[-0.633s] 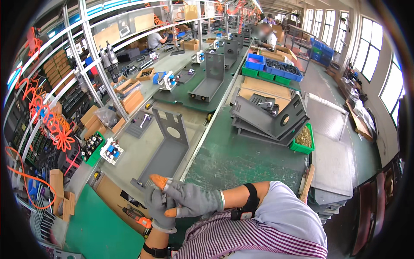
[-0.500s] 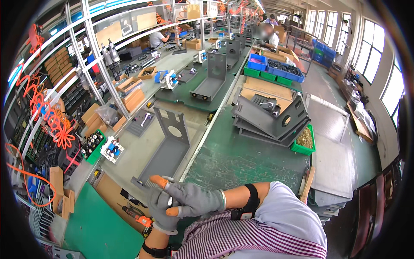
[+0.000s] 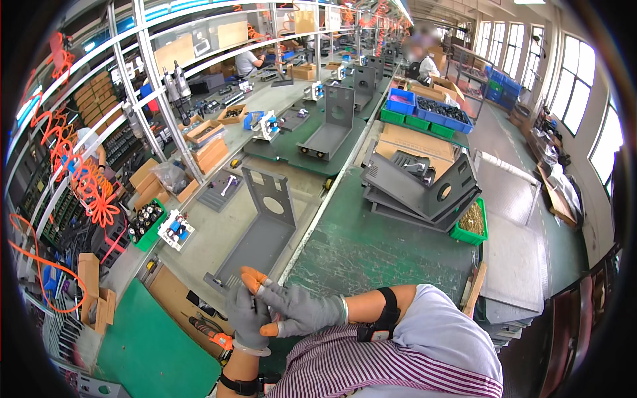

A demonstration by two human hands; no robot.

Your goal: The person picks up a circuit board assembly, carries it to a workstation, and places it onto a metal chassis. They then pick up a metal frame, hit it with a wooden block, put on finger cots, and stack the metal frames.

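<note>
Both hands wear grey gloves with orange fingertips and meet low in the view, above the bench's near edge. My left hand (image 3: 244, 320) points up with its fingers apart and holds nothing. My right hand (image 3: 296, 309) lies across it from the right, fingers and thumb closed around the left glove's fingers. A black band (image 3: 388, 312) sits on my right forearm and a black strap (image 3: 239, 383) on my left wrist. Just beyond the hands an L-shaped grey metal bracket (image 3: 265, 229) stands on the conveyor.
An orange-handled tool (image 3: 215, 337) lies on cardboard beside a green mat (image 3: 142, 348). A stack of grey brackets (image 3: 424, 192) and a green bin of small brass parts (image 3: 472, 224) sit to the right. Small bins and a blue-white part (image 3: 176, 229) are at the left. Other people work far down the line.
The hands stay clasped in the same place; the right fingers have shifted slightly along the left glove. Nothing on the bench has moved.
</note>
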